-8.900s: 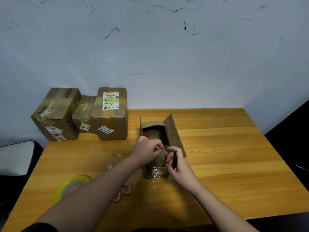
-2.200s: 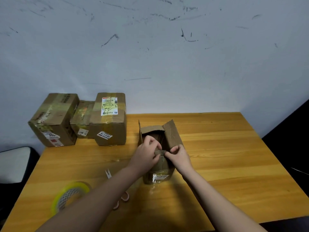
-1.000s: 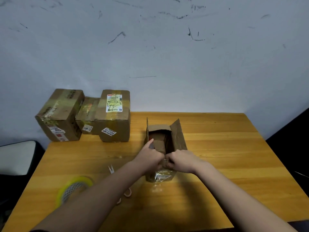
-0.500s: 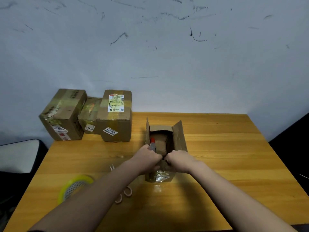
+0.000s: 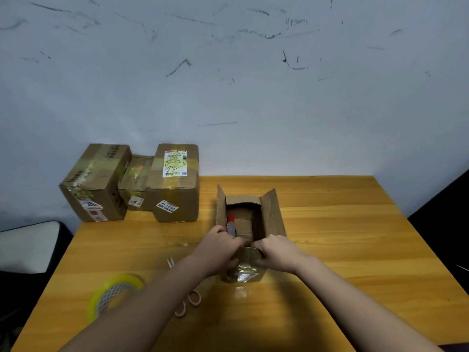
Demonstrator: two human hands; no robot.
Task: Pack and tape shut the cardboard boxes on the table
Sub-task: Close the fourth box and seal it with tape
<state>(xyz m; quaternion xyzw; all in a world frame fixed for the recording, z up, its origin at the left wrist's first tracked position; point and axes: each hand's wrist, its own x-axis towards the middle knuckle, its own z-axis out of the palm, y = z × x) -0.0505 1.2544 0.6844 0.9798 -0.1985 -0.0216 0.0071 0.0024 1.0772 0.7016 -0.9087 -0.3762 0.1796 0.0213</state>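
A small open cardboard box point(image 5: 272, 214) stands in the middle of the wooden table point(image 5: 342, 245), its side flaps up. Inside it shows a small grey bottle with a red cap point(image 5: 231, 224) and brown cardboard. My left hand point(image 5: 219, 246) grips the box's near left edge, right beside the bottle. My right hand point(image 5: 278, 252) grips the near flap at the box's front right. A roll of yellow tape point(image 5: 114, 295) lies at the near left, and pink-handled scissors point(image 5: 189, 299) lie partly under my left forearm.
Three taped cardboard boxes point(image 5: 172, 184) with labels stand at the table's back left against the grey wall. A white-topped seat point(image 5: 28, 245) sits off the left edge. The right half of the table holds nothing but wood grain.
Over the last second both hands have stayed at the box's near edge. The red-capped bottle has come into sight inside the box beside my left hand.
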